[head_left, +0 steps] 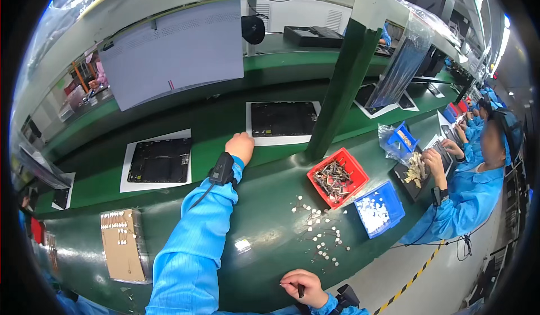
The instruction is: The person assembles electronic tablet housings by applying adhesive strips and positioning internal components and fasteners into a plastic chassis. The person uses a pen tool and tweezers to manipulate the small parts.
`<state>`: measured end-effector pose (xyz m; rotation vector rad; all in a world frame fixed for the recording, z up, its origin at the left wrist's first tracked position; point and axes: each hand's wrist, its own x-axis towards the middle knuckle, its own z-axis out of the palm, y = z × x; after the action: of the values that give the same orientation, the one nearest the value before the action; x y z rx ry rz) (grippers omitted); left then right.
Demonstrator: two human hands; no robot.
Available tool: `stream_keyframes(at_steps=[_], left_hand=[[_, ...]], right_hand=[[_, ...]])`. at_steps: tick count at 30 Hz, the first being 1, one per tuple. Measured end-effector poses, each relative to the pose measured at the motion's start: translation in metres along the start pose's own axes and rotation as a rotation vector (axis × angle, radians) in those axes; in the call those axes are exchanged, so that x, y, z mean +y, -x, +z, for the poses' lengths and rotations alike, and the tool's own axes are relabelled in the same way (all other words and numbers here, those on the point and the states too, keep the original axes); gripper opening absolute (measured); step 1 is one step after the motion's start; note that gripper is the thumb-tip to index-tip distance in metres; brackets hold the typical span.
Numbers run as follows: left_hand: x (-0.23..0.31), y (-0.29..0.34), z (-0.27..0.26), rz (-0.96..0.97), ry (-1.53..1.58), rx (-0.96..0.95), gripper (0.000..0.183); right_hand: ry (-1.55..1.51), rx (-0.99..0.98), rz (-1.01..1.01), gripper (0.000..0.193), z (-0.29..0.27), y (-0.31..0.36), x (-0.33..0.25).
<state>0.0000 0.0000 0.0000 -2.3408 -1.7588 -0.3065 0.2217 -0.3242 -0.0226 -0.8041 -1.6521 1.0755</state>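
Observation:
My left hand (pixel 240 146) reaches across the green bench, fingers curled at the lower left edge of a white sheet (pixel 275 141). On that sheet lies a flat black device panel (pixel 283 118). Low in the view, my right hand (pixel 304 287) is closed around a slim black tool (pixel 301 291), whose full shape the fingers hide. A tiny pale bit shows at its fingertips. Small white-headed parts with thin dark leads (pixel 322 230) lie scattered beyond the right hand. Another black panel (pixel 159 161) rests on a white sheet to the left.
Right of centre stand a red bin (pixel 337 178) of small dark parts and a blue bin (pixel 380 209) of white pieces. A cardboard piece (pixel 121 244) with rows of parts lies left. A green post (pixel 341 90) rises from the bench. A co-worker (pixel 467 185) works at the right.

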Motion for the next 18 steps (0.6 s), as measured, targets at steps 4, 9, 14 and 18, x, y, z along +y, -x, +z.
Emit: stream_keyframes(at_steps=[4, 9, 14, 18], left_hand=[[-0.004, -0.006, 0.007, -0.016, 0.033, 0.035, 0.015], [-0.051, 0.014, 0.02, -0.234, 0.172, 0.115, 0.016], [-0.067, 0.015, 0.023, -0.807, 1.271, 0.404, 0.016], [-0.062, 0.001, 0.006, -1.167, 1.456, 0.654, 0.025]], right_hand=[[-0.039, 0.015, 0.093, 0.011, -0.005, -0.001, -0.005], [-0.06, 0.023, 0.073, 0.011, -0.005, -0.005, -0.004], [-0.086, 0.08, 0.136, 0.005, -0.005, -0.006, -0.017], [-0.104, 0.073, 0.141, 0.006, -0.005, -0.004, -0.021]])
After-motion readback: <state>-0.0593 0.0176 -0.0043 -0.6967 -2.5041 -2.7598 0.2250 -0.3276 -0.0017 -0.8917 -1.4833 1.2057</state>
